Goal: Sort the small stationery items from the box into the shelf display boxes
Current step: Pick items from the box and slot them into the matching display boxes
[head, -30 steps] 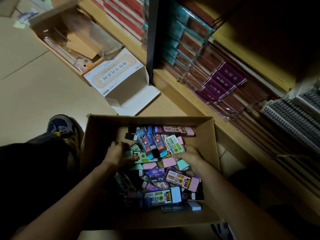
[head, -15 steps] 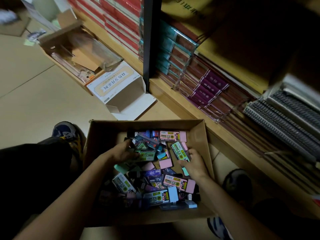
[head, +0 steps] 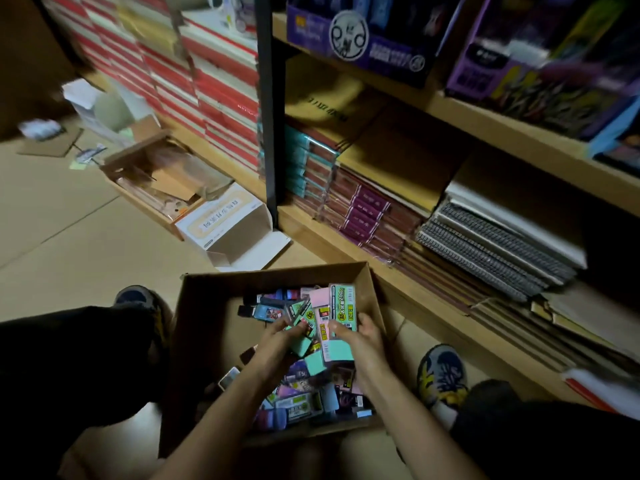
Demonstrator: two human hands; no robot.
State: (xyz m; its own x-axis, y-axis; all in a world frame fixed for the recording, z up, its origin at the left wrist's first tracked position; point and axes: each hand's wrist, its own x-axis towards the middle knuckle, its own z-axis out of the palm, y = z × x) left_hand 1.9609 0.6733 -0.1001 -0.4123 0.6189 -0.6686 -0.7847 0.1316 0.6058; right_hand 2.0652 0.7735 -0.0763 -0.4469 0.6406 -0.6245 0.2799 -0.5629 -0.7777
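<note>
Along the left edge of the frame, a leg in dark trousers bends over the tan floor, with a dark shoe at its end. Higher up, in the upper left, an open cardboard tray lies on the floor, and a white carton with a printed label lies just beside it, its flap open.

At lower centre sits the brown cardboard box, holding a loose pile of small stationery packs in pink, mint, purple and blue. Both hands are over the pile, close together and almost touching. The left hand has its fingers curled round a few mint-coloured packs. Just right of it, the right hand grips a pink pack and a tall green-labelled pack, which stand upright above the others.

A black upright post rises behind the box, with red-and-white stacks to its left. To its right, the wooden shelf carries flat stacks of maroon notebooks and spiral-bound pads. On the shelf above, at upper right, stand purple display boxes, well apart from the hands. At lower right, a patterned shoe rests on the floor beside the box.
</note>
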